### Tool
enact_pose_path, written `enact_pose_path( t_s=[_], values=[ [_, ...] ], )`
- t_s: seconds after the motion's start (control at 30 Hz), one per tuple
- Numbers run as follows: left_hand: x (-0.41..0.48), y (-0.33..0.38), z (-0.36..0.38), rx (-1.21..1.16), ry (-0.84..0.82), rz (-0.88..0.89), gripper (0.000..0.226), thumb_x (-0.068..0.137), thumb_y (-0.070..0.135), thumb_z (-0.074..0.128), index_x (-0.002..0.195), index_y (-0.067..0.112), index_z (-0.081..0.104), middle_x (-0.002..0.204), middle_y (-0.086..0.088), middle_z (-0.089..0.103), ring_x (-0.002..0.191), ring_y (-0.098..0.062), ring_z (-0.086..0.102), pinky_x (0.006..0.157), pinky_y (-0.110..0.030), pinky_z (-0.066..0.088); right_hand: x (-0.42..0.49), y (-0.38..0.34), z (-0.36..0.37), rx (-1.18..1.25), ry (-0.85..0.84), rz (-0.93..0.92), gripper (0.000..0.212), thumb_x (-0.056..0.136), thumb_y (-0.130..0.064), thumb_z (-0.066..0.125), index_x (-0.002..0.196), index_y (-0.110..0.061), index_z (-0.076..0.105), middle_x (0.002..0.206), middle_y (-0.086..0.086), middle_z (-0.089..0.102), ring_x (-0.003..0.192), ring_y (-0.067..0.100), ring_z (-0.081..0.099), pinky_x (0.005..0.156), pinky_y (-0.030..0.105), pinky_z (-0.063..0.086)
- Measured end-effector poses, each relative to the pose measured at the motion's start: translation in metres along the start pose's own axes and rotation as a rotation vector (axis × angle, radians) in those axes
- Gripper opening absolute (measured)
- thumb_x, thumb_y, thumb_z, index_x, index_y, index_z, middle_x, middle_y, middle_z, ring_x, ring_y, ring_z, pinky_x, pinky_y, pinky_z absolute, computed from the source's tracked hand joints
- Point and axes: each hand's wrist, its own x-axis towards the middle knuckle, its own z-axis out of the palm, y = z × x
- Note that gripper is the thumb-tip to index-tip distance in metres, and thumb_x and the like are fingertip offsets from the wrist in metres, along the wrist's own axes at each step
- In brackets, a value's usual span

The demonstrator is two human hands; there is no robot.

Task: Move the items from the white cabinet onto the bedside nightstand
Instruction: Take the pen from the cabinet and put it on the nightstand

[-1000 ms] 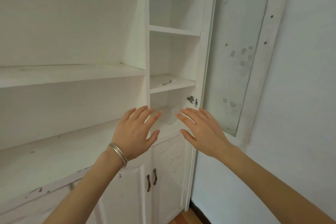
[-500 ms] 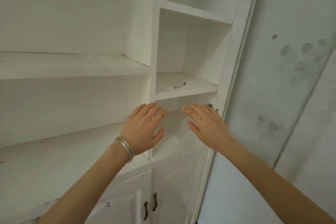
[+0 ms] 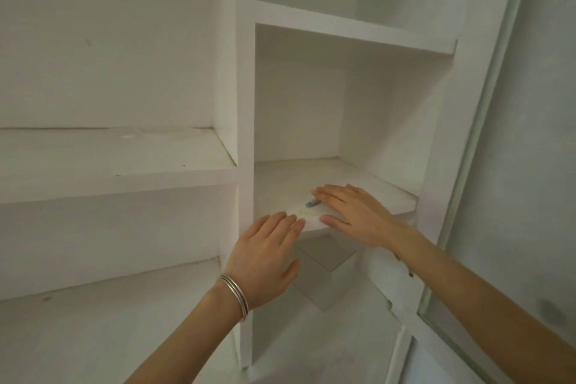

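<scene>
Centre frame: right hand [image 3: 358,215] has moved up onto the white cabinet shelf [image 3: 389,193], fingers straight, flat over small grey rod-shaped item [image 3: 312,203]. Bangled left hand [image 3: 268,256], fingers straight, now at shelf's front edge.

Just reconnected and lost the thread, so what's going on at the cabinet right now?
A person reaches both bare hands into the narrow column of the white cabinet. The right hand lies flat, fingers straight, over a small grey item on the shelf; only the item's end shows and it is not gripped yet. The left hand is open at the shelf's front edge, holding nothing. The nightstand is not in view.
</scene>
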Motion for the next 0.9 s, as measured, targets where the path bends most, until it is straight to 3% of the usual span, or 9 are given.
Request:
enact_pose_path(
  t_s=[0.07, 0.13, 0.23, 0.3, 0.47, 0.53, 0.7, 0.9],
  values=[
    [0.001, -0.003, 0.006, 0.003, 0.017, 0.002, 0.057, 0.078, 0.036, 0.047, 0.125, 0.005, 0.058, 0.122, -0.010, 0.060, 0.113, -0.026, 0.056, 0.098, -0.035, 0.039, 0.004, 0.007, 0.006, 0.079, 0.005, -0.043, 0.080, 0.084, -0.071, 0.008, 0.144, -0.024, 0.031, 0.146, -0.003, 0.038, 0.133, 0.013, 0.033, 0.108, 0.034, 0.027],
    [0.001, -0.005, 0.008, -0.001, 0.030, 0.010, 0.056, 0.078, 0.034, 0.048, 0.125, 0.005, 0.058, 0.123, -0.010, 0.060, 0.114, -0.026, 0.055, 0.099, -0.033, 0.035, 0.006, 0.010, 0.007, 0.123, 0.054, -0.061, 0.070, 0.088, -0.064, 0.020, 0.139, -0.021, 0.042, 0.131, 0.000, 0.049, 0.113, 0.016, 0.050, 0.094, 0.032, 0.041],
    [0.003, -0.007, 0.011, -0.016, 0.052, 0.028, 0.054, 0.079, 0.031, 0.048, 0.125, 0.003, 0.057, 0.122, -0.010, 0.060, 0.114, -0.027, 0.055, 0.099, -0.033, 0.034, 0.003, 0.007, 0.008, 0.050, 0.246, -0.154, 0.051, 0.090, -0.047, 0.038, 0.117, -0.012, 0.062, 0.104, 0.005, 0.061, 0.086, 0.019, 0.059, 0.067, 0.035, 0.053],
    [0.004, -0.009, 0.013, -0.035, 0.058, 0.041, 0.053, 0.080, 0.029, 0.049, 0.126, 0.003, 0.056, 0.122, -0.011, 0.060, 0.114, -0.027, 0.055, 0.098, -0.034, 0.034, -0.004, 0.003, 0.013, 0.012, 0.330, -0.170, 0.042, 0.089, -0.038, 0.043, 0.104, -0.008, 0.068, 0.096, 0.008, 0.064, 0.084, 0.020, 0.060, 0.055, 0.035, 0.055],
    [0.012, -0.014, 0.015, -0.133, 0.099, 0.086, 0.051, 0.079, 0.028, 0.045, 0.123, 0.004, 0.059, 0.119, -0.009, 0.063, 0.110, -0.026, 0.058, 0.092, -0.035, 0.043, -0.027, 0.000, 0.008, -0.114, 0.471, -0.139, 0.023, 0.088, -0.023, 0.055, 0.092, -0.005, 0.070, 0.099, 0.008, 0.070, 0.084, 0.019, 0.068, 0.058, 0.032, 0.057],
    [0.018, -0.014, 0.018, -0.195, 0.114, 0.117, 0.051, 0.080, 0.028, 0.044, 0.122, 0.005, 0.060, 0.118, -0.009, 0.063, 0.110, -0.026, 0.059, 0.091, -0.037, 0.046, -0.045, -0.001, -0.003, -0.170, 0.530, -0.081, 0.020, 0.091, -0.020, 0.060, 0.093, -0.003, 0.069, 0.099, 0.008, 0.070, 0.084, 0.018, 0.068, 0.062, 0.032, 0.057],
    [0.035, 0.010, 0.032, -0.340, 0.147, 0.266, 0.049, 0.082, 0.026, 0.040, 0.119, 0.001, 0.061, 0.115, -0.013, 0.064, 0.107, -0.030, 0.059, 0.088, -0.039, 0.048, -0.122, -0.030, -0.044, -0.402, 0.662, 0.149, 0.021, 0.087, -0.027, 0.066, 0.083, -0.007, 0.072, 0.089, 0.003, 0.072, 0.072, 0.014, 0.068, 0.052, 0.028, 0.052],
    [0.026, 0.109, 0.028, -0.602, 0.181, 0.597, 0.045, 0.083, 0.024, 0.042, 0.117, 0.002, 0.061, 0.113, -0.014, 0.064, 0.105, -0.031, 0.058, 0.087, -0.041, 0.048, -0.250, -0.114, -0.079, -0.445, 0.488, 0.566, 0.020, 0.087, -0.025, 0.065, 0.080, -0.007, 0.069, 0.082, 0.002, 0.069, 0.061, 0.015, 0.063, 0.045, 0.030, 0.049]
  ],
)
